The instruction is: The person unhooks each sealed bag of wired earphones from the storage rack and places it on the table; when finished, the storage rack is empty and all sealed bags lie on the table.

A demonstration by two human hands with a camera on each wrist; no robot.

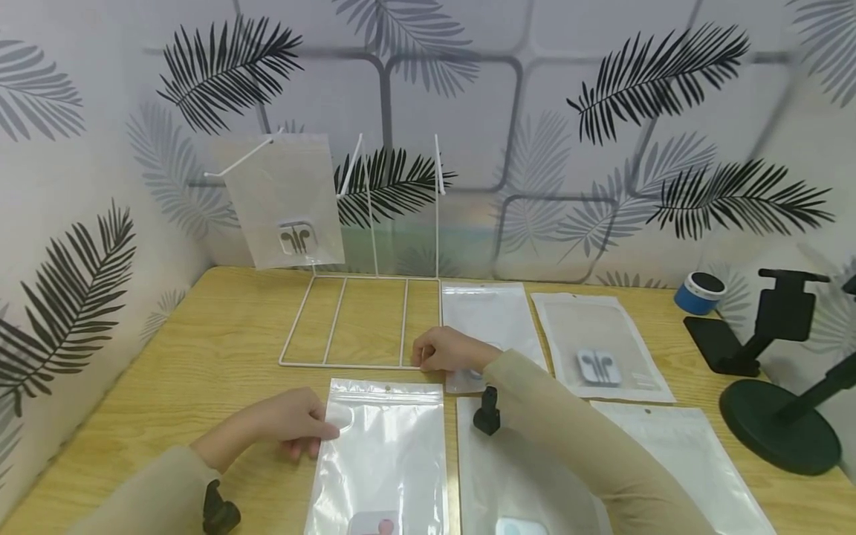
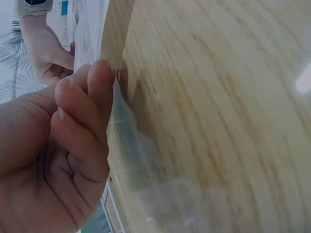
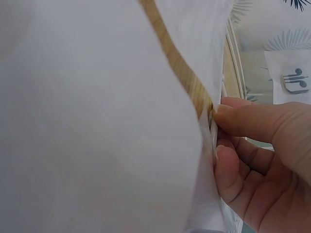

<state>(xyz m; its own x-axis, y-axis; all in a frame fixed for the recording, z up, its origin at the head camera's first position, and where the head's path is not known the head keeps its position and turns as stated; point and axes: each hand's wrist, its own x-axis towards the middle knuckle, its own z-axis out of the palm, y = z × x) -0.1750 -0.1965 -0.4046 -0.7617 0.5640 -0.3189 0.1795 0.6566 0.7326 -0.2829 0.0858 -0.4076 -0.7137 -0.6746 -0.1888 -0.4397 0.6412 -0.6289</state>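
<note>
My left hand (image 1: 297, 423) pinches the left edge of a shiny white zip bag (image 1: 394, 453) lying on the table, thumb on top. A case with a pink thing inside shows at that bag's lower end. In the left wrist view the fingertips (image 2: 103, 73) meet the bag's thin clear edge (image 2: 131, 141). My right hand (image 1: 448, 349) grips the front right corner of a white wire rack (image 1: 348, 365), fingers curled; its thumb (image 3: 238, 119) shows in the right wrist view. From the rack's left hook hangs a bag with earphones (image 1: 287, 208).
More zip bags lie on the right: an earphone bag (image 1: 582, 327), one behind my right hand (image 1: 491, 305), one under my forearm (image 1: 491, 461) and another (image 1: 675, 438). Farther right stand a blue speaker-like cylinder (image 1: 699, 293), a black phone stand (image 1: 782, 312) and a round black base (image 1: 779, 427).
</note>
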